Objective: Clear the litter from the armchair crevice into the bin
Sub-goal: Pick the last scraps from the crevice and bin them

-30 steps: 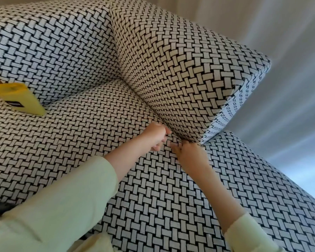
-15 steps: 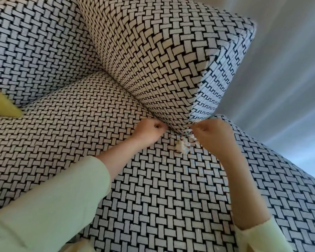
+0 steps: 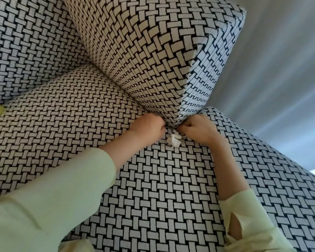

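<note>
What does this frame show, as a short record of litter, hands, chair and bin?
litter: crumpled white paper wad on the seat at the crevice mouth, between the hands
left: left hand, fingers curled at the crevice, hold unclear
right: right hand, fingers curled beside the wad, hold unclear
chair: black-and-white woven-fabric armchair
bin: not in view

A crumpled white paper wad [image 3: 174, 140] has come out of the crevice [image 3: 135, 106] onto the seat [image 3: 162, 179], between the hands. The right hand [image 3: 198, 130] has shifted right of the armrest [image 3: 144, 51] corner. The left hand [image 3: 147, 127] now presses closer to that corner.
</note>
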A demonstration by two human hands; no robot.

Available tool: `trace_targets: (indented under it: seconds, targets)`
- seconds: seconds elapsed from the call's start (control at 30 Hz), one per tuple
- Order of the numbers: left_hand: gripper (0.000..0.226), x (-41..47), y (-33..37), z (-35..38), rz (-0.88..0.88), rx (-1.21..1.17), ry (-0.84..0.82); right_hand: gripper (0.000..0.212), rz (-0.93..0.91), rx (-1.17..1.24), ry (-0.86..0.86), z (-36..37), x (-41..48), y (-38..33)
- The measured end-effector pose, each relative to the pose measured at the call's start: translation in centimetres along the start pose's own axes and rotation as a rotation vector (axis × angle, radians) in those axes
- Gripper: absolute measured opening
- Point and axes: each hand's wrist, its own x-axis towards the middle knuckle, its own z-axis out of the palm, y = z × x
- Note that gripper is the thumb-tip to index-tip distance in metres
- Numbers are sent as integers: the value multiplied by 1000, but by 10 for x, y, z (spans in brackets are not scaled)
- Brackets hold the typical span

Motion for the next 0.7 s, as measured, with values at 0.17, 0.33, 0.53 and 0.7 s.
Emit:
trace_targets:
  seconds: [0.17, 0.33, 0.53, 0.7]
  targets:
    - [22, 1, 4, -2, 166, 224, -7, 30, -79, -81, 7, -4, -4, -7]
    - [29, -2, 4, -1, 318, 310, -9, 38, -143, -347, 21, -3, -13, -34]
    - [24, -5, -3, -13, 104, -66, -77, 17, -173, -256, 74, -8, -17, -45]
    - [28, -6, -11, -13, 9, -302, -101, 29, -97, 64, -101, -22, -17, -28]
